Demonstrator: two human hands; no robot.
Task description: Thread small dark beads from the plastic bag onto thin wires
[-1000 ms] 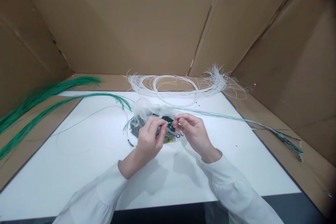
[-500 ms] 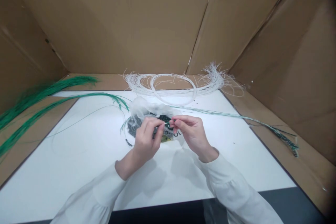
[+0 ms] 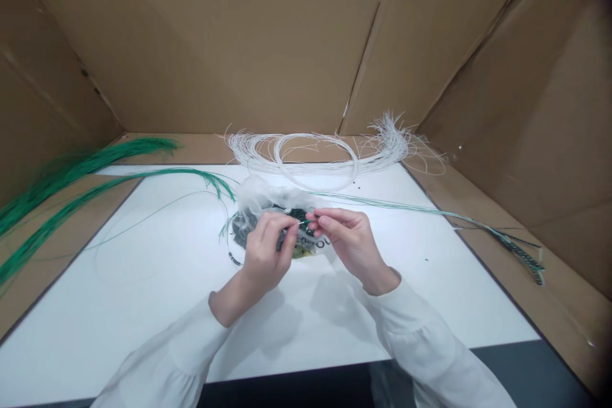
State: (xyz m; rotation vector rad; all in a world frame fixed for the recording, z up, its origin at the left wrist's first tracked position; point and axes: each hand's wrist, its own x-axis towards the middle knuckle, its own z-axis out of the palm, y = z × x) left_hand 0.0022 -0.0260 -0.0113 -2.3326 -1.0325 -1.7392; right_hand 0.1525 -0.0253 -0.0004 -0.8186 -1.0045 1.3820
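Note:
Above a clear plastic bag (image 3: 253,194) of small dark pieces, my two hands face each other, fingertips close together. My left hand (image 3: 268,245) is closed in a pinch on a thin strand (image 3: 302,222), whitish and green, whose short end spans the gap between the hands. Thumb and forefinger of my right hand (image 3: 351,239) are pinched at the other side of that gap; whatever they grip is too small to make out. Left of the bag, a short curved string of black and white beads (image 3: 234,259) shows, partly hidden by my left hand.
Green strand bundles (image 3: 86,194) lie at the left. A coil of white strands (image 3: 315,166) rests at the back of the white table (image 3: 167,319). To the right, long thin strands end in dark patterned lengths (image 3: 523,258). Cardboard walls (image 3: 229,38) stand around.
The view has shifted slightly, moving the scene a little left. Both hands keep their pinches over the bag, with only small fingertip movements around the strand.

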